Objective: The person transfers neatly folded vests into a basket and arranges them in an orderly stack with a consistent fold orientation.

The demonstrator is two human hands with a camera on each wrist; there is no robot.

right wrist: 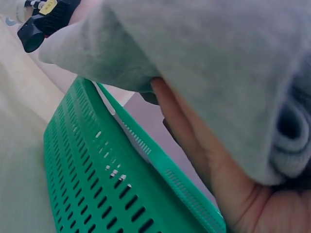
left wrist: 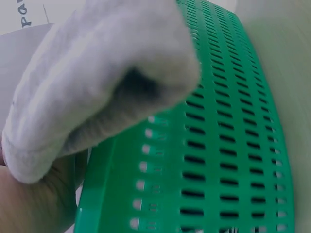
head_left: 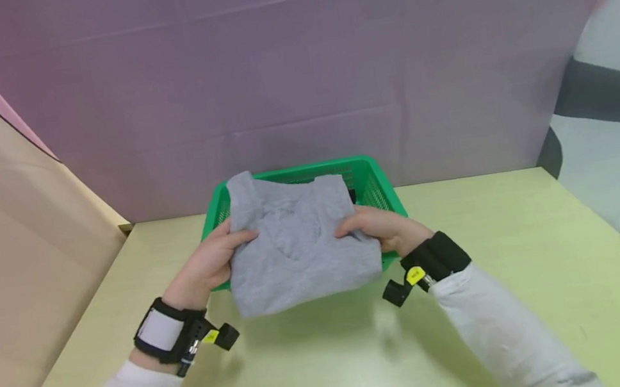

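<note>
Both hands grasp a folded grey knit cloth (head_left: 300, 246): the left hand (head_left: 208, 265) pinches its left edge, the right hand (head_left: 382, 228) its right edge. The cloth is held above the near rim of a green slotted plastic basket (head_left: 369, 180) on the pale yellow-green table (head_left: 528, 270). The right wrist view alone shows the palm (right wrist: 228, 194) under the cloth (the head view hides it).

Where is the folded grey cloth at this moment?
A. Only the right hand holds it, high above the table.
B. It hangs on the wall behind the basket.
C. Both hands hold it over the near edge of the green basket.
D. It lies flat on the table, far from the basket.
C: the left hand and the right hand each grip one side of the grey cloth, held over the near rim of the green basket.
</note>
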